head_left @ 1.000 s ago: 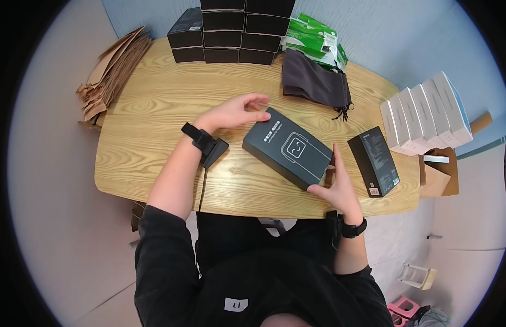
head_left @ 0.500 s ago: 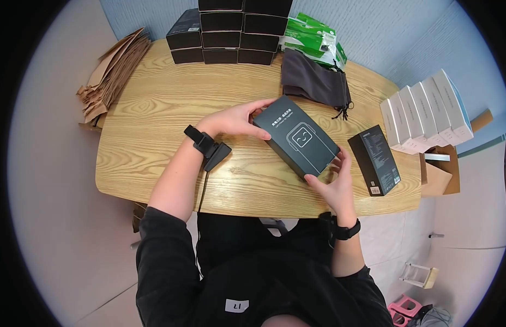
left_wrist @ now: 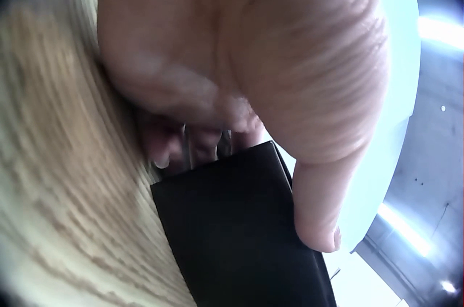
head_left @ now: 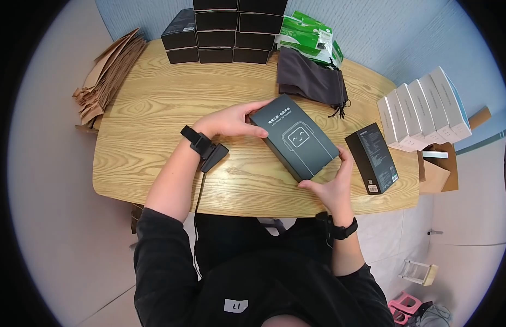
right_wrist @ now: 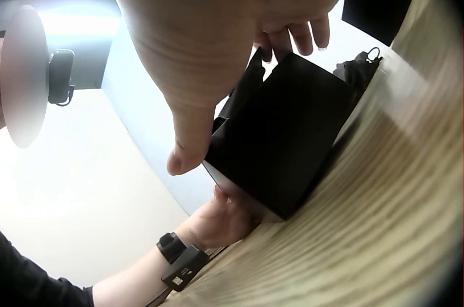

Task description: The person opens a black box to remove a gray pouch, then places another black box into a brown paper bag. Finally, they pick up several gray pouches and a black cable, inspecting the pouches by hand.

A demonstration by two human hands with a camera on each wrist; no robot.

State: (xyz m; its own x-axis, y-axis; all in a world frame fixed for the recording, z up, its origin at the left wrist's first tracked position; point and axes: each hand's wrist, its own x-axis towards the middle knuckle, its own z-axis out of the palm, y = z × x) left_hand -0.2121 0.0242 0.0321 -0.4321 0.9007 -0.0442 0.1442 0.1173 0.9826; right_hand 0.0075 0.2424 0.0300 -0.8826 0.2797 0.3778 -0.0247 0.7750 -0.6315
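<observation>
A dark grey box (head_left: 302, 143) with white lettering and a smiling screen-face drawing lies slanted in front of me, printed side up. My left hand (head_left: 231, 121) grips its left end, thumb along the upper edge and fingers round the far side; the left wrist view shows the black side of the box (left_wrist: 232, 227) between thumb and fingers. At the near right end, my right hand (head_left: 336, 188) spans the box, thumb by one corner and fingertips by the other. Up close in the right wrist view, a dark flap-like edge (right_wrist: 246, 89) stands beside the fingers.
Another dark box (head_left: 373, 158) stands to the right, near white boxes (head_left: 422, 111). At the back are stacked black boxes (head_left: 216, 39), green packets (head_left: 305, 37) and a grey drawstring pouch (head_left: 310, 79). Brown paper bags (head_left: 108, 76) stand at the left edge.
The box has turned and shifted away from me. My left hand has gone from a light touch at its far corner to a grip on its left end. Little differs over the last half second.
</observation>
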